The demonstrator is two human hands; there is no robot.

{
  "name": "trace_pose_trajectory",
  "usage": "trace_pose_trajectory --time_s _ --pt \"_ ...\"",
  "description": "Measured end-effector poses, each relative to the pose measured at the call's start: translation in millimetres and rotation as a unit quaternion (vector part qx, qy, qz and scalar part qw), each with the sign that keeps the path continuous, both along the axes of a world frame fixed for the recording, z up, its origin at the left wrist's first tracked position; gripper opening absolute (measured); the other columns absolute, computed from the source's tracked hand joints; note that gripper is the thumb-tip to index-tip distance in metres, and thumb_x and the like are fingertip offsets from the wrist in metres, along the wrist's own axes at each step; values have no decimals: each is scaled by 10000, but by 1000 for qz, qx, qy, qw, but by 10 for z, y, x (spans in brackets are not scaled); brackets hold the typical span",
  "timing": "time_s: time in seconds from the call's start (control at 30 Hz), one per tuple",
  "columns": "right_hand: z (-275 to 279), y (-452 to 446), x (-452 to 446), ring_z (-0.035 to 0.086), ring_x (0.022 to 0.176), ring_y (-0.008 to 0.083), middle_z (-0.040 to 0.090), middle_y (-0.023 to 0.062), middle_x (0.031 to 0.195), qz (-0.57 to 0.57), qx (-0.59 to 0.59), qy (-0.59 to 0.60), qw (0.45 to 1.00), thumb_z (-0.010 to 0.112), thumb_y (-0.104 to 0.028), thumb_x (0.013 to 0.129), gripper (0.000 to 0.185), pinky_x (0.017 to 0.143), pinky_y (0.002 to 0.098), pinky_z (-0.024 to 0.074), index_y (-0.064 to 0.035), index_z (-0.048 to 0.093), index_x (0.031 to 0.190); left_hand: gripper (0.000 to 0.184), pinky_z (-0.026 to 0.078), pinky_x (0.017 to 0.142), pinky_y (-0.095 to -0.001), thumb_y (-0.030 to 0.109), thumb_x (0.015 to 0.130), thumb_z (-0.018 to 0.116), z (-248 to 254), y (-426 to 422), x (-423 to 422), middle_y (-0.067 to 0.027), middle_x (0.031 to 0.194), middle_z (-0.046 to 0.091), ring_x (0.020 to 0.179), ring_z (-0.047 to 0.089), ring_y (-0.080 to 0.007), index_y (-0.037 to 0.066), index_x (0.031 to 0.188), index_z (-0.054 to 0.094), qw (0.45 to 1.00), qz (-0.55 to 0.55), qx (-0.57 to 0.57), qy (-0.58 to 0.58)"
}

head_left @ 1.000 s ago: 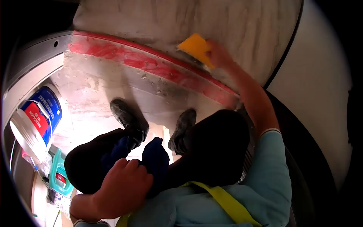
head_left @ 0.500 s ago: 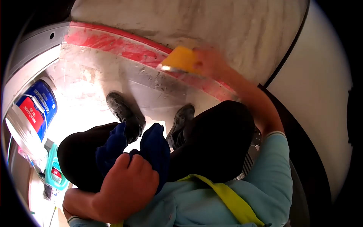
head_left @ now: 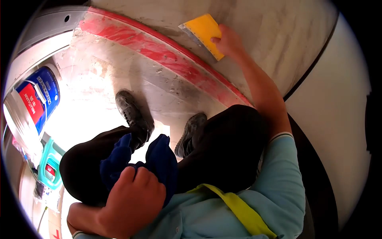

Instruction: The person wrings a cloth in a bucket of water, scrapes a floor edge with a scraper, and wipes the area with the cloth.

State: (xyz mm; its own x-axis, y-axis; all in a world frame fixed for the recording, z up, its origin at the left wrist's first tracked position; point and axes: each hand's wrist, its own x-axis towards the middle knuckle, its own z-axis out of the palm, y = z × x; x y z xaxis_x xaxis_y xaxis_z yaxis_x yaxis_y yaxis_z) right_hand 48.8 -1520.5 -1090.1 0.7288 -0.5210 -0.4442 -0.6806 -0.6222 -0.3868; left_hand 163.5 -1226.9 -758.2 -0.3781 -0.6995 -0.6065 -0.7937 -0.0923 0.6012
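My left hand (head_left: 133,201) is closed around a bunched dark blue cloth (head_left: 162,163) in front of my body, with parts of the cloth sticking out on both sides. At the upper right, my right hand (head_left: 229,40) grips a yellow scraper (head_left: 205,32) with a metal edge. The scraper is over the grey-brown streaked surface, just above the red strip (head_left: 159,51). The strip is smeared with pale patches and curves from upper left down to my right knee.
A blue, red and white bucket (head_left: 43,93) lies tilted at the left. Below it is a turquoise container (head_left: 49,163) beside plastic wrapping. My shoes (head_left: 129,107) rest on the smeared, brightly lit floor. A pale panel (head_left: 330,87) stands at the right.
The scraper in my right hand came down over the red strip, then moved up and away from it. My left hand still holds the cloth. The view has shifted slightly.
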Motion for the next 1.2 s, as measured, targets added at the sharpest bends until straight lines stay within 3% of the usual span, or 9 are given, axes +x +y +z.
trace_pose_trajectory --time_s 0.2,0.3,0.5,0.67,0.8,0.9,1.1,1.17,1.2 --pt "-35 241 129 600 906 402 632 221 941 67 45 -24 996 674 -242 787 345 752 459 480 -27 532 1016 94 354 649 -342 166 630 563 78 124 -38 -64 674 469 703 453 -216 94 629 502 999 29 29 6" --pt "741 500 314 605 887 400 632 219 924 216 133 -50 966 676 -231 783 334 740 450 486 -27 529 1004 93 356 652 -339 168 630 564 94 212 -71 -60 680 469 713 456 -213 97 633 504 999 36 20 -12" --pt "432 256 923 616 870 385 639 209 917 23 6 -143 990 692 -247 782 339 726 441 491 -30 538 992 88 357 651 -334 173 640 559 153 424 -148 -52 684 469 718 455 -209 104 631 505 996 87 0 -32" --pt "-15 -36 1305 622 928 367 646 207 989 64 -35 -139 988 706 -249 769 399 779 431 501 -20 562 1062 85 357 650 -335 177 650 555 185 664 -212 -50 692 471 726 453 -210 110 632 507 992 120 13 -33" --pt "-228 74 1498 615 979 355 641 198 1050 76 19 -110 991 709 -266 762 425 818 421 498 -18 572 1079 84 359 654 -336 179 655 555 193 863 -238 -50 703 476 734 455 -212 110 637 511 985 165 21 -53" --pt "-287 377 1615 615 979 358 646 197 1032 120 -32 -52 991 704 -280 762 439 826 412 496 -17 574 1088 83 362 659 -335 180 653 555 203 972 -258 -53 711 477 738 457 -214 109 641 513 980 189 12 -61" --pt "357 643 1719 618 951 357 652 191 995 212 126 -148 958 710 -264 732 417 813 402 496 -18 586 1044 90 364 665 -334 186 651 557 281 1074 -294 -59 730 488 750 460 -216 104 648 519 978 203 -3 -50" --pt "812 1056 1790 617 927 370 635 217 937 273 58 -158 947 705 -246 739 366 770 416 497 -18 569 991 94 365 665 -335 187 652 558 277 1088 -322 -61 734 494 752 462 -216 101 650 520 975 214 -22 -54" --pt "813 1064 1872 620 919 374 641 213 933 231 28 -177 956 705 -248 744 363 767 424 499 -19 570 991 95 366 664 -335 187 652 559 291 1103 -322 -61 732 495 752 464 -216 100 650 520 975 214 -23 -51"
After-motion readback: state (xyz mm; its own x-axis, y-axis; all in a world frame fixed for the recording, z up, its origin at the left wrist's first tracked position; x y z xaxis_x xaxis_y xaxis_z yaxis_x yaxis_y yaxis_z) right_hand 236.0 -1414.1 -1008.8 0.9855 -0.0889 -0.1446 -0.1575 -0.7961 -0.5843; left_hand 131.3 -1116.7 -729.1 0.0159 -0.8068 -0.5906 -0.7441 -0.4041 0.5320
